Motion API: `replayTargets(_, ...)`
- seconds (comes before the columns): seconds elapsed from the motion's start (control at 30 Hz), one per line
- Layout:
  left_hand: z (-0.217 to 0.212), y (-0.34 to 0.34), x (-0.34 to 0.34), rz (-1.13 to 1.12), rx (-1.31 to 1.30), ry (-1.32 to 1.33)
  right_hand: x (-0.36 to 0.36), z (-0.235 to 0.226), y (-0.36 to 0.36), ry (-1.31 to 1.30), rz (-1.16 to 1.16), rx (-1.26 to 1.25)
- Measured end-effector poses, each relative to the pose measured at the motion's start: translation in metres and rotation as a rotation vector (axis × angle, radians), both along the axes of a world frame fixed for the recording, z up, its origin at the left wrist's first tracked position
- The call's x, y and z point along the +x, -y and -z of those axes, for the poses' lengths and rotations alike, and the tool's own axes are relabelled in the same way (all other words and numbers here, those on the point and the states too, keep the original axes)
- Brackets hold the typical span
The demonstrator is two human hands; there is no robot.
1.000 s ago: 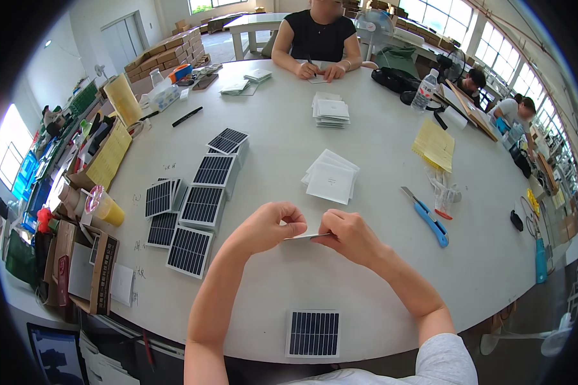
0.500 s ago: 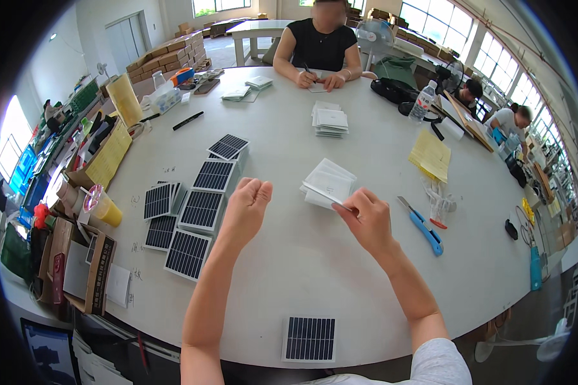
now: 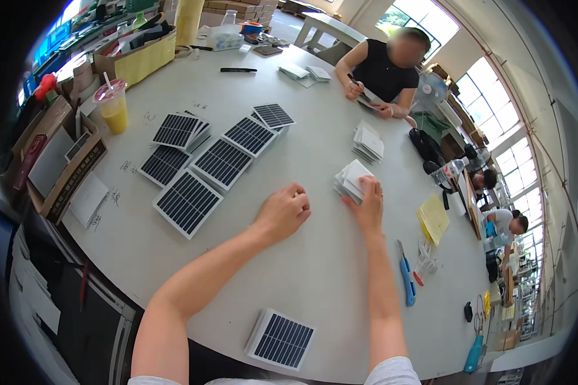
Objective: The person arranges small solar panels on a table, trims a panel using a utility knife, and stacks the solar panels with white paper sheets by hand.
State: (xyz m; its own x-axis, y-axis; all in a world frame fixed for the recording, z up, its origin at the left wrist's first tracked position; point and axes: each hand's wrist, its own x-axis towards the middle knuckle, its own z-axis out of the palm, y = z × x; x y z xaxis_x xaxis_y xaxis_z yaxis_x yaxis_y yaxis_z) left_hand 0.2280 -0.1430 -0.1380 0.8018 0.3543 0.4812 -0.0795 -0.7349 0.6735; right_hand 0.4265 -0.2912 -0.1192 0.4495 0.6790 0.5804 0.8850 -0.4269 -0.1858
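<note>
My left hand (image 3: 284,213) is closed in a loose fist above the middle of the table; the inside of its fingers is hidden. My right hand (image 3: 368,204) grips a small stack of thin white square pieces (image 3: 351,178), thumb at the near edge and fingers over the right side. Left of my left hand lie several small solar panels (image 3: 222,162) with dark cells and white frames, some stacked and overlapping. Another stack of solar panels (image 3: 281,340) sits at the table edge close to my body. Beyond my right hand stands a second white stack (image 3: 368,142).
A blue utility knife (image 3: 407,282) with its blade out lies right of my right forearm, beside a yellow paper pad (image 3: 433,219). A drink cup (image 3: 112,108) and cardboard box (image 3: 70,170) stand at left. Across the table, a person (image 3: 385,74) holds a pen.
The view has turned, shifting the table in the picture. My right hand has brought the thin white piece it held down to the white stack and now grips there. My left hand stays closed.
</note>
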Motion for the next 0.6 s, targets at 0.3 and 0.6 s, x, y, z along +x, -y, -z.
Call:
replayTargets(0.3,0.008,0.003,-0.008,0.063,-0.314,0.002,0.025,-0.028,-0.014,0.155,0.174,-0.403)
replayTargets(0.6,-0.048,0.075,-0.193,0.613,-0.073,-0.298,-0.250,-0.005,0.132,-1.005,-0.508,0.261)
